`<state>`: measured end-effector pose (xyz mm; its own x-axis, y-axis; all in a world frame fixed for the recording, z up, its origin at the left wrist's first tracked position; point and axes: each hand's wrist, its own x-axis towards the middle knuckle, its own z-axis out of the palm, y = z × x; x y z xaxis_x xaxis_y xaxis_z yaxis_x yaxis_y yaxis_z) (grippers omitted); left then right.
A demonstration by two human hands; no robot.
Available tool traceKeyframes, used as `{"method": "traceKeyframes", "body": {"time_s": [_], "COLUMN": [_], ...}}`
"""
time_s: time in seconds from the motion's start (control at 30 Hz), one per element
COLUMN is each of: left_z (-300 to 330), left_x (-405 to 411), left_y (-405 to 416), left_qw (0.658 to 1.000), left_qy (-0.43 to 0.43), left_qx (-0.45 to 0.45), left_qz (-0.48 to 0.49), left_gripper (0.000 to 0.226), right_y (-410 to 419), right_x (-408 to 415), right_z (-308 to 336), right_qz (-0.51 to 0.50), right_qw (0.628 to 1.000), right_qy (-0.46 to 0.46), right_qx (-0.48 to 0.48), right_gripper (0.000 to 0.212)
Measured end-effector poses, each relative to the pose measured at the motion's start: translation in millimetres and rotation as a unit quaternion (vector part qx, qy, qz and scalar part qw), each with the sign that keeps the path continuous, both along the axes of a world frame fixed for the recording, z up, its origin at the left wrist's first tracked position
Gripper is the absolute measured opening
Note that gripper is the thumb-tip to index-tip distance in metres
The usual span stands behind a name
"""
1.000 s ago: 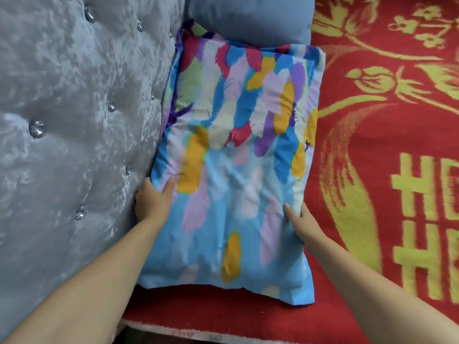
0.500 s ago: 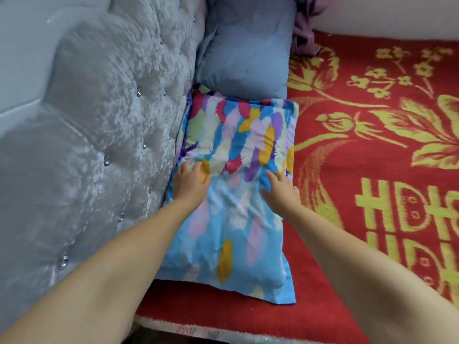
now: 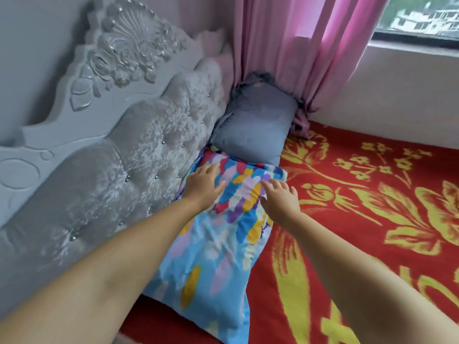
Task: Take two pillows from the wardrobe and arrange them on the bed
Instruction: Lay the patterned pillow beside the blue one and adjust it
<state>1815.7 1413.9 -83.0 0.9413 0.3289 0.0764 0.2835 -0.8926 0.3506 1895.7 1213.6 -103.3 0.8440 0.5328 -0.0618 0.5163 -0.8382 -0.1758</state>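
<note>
A pillow in a bright feather-print case [image 3: 213, 249] lies flat on the red bed cover [image 3: 372, 219], its long side against the headboard. Beyond it a plain grey-blue pillow [image 3: 253, 130] rests in the corner by the curtain. My left hand [image 3: 202, 186] lies palm down on the far left part of the printed pillow, fingers spread. My right hand [image 3: 280, 198] rests flat on its far right edge, fingers apart. Neither hand grips the fabric.
A grey tufted headboard [image 3: 119, 175] with carved top runs along the left. A pink curtain [image 3: 298, 45] hangs in the far corner under a window [image 3: 419, 18]. A pale wall borders the bed's far side. The red cover carries yellow flower patterns.
Both hands have slid along the printed pillow from its near half to its far end. My view has lifted, now taking in the headboard top, curtain and window.
</note>
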Motion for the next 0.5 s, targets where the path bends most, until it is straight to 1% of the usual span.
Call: {"method": "traceKeyframes", "body": {"time_s": [0.17,0.23,0.33,0.4,0.5], "left_z": [11.0,18.2,32.8,43.0,56.5], "left_x": [-57.3,-80.5,-113.2,-137.4,-180.9], "left_y": [-67.2,-93.9,-118.4,-129.7,-147.0], "left_qw": [0.992,0.991,0.990,0.986,0.973], "left_qy": [0.005,0.002,-0.001,-0.003,-0.016], "left_qx": [-0.029,-0.027,0.002,0.025,0.028], "left_qz": [0.122,0.134,0.139,0.166,0.227], "left_gripper": [0.057,0.058,0.056,0.055,0.054], "right_y": [-52.3,-72.7,-93.6,-100.3,-103.6], "right_x": [-20.6,-25.1,-35.8,-51.0,-85.0], "right_z": [25.7,39.0,58.1,66.2,75.9], "right_qz": [0.100,0.123,0.149,0.172,0.217], "right_qw": [0.995,0.991,0.988,0.984,0.975], "right_qy": [-0.026,-0.042,-0.046,-0.052,-0.054], "right_qx": [-0.005,-0.006,-0.014,-0.018,-0.019], "right_gripper": [0.050,0.049,0.049,0.050,0.051]}}
